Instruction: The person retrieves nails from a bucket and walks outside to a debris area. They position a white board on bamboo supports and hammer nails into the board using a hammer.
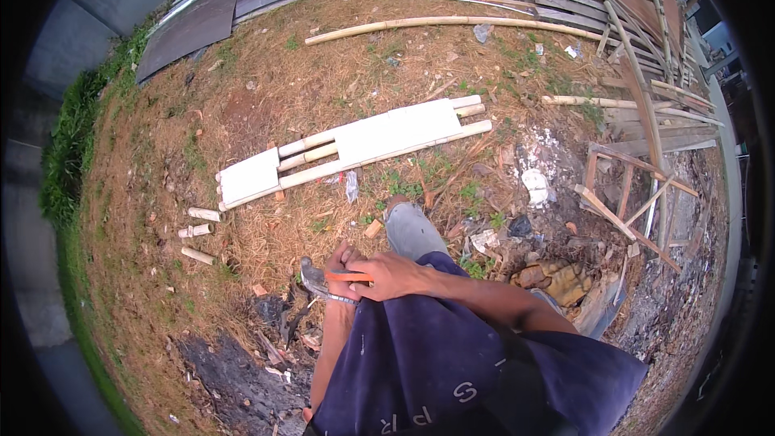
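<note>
Three short bamboo pieces (195, 231) lie at frame left, then just below centre the left hand (337, 260), its grip impossible to tell, shows behind an orange strip (343, 277) pinched in the right hand (387, 276), with a wooden frame (605, 212) at far right.

The left hand (341, 258) is curled, the right hand (391, 274) against its wrist, where an orange strip (347, 277) shows; which fingers hold it is unclear. Ahead, two white boards (400, 131) rest across bamboo poles (309, 156) on dry grass (161, 178). Three short bamboo pieces (196, 231) lie left; a wooden frame (606, 213) leans right.
</note>
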Tool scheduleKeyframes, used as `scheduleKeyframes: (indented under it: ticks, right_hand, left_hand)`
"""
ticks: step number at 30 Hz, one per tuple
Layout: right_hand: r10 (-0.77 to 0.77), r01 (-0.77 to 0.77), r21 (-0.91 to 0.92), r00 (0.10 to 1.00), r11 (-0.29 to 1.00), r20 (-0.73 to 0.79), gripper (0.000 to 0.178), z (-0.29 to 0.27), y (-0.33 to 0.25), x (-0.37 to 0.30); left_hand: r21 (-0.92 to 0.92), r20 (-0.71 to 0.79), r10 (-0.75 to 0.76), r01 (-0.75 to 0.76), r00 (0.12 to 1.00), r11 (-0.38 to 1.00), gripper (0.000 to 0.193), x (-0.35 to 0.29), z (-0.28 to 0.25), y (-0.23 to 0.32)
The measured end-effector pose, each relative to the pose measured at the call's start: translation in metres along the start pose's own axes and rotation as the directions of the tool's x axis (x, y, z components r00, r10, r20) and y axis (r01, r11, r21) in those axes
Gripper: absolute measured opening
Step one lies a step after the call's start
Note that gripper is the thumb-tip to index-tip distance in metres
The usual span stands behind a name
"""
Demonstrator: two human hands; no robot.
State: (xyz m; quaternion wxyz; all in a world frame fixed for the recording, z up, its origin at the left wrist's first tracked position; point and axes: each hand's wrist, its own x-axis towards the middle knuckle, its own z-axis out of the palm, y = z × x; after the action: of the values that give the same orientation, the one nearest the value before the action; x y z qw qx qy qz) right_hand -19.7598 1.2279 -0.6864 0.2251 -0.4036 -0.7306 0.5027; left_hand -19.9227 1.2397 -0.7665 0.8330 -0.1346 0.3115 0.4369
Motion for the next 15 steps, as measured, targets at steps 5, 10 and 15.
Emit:
scheduleKeyframes:
  ticks: [5, 10, 15]
  right_hand:
    - [0.043, -0.043, -0.006, 0.999, 0.999, -0.009, 0.022, -0.061, 0.043, 0.072]
    - [0.07, -0.07, 0.011, 0.991, 0.998, -0.116, 0.02, -0.146, 0.096, 0.155]
    - [0.064, -0.058, 0.03, 0.95, 0.998, -0.306, 0.021, -0.246, 0.125, 0.205]
  left_hand:
    - [0.072, 0.054, -0.041, 0.037, 0.998, 0.997, 0.042, 0.082, 0.052, 0.055]
    - [0.137, 0.027, -0.047, 0.043, 0.999, 0.99, 0.04, 0.198, 0.122, 0.102]
    - [0.286, 0.0, -0.087, 0.083, 0.996, 0.955, 0.038, 0.283, 0.247, 0.121]
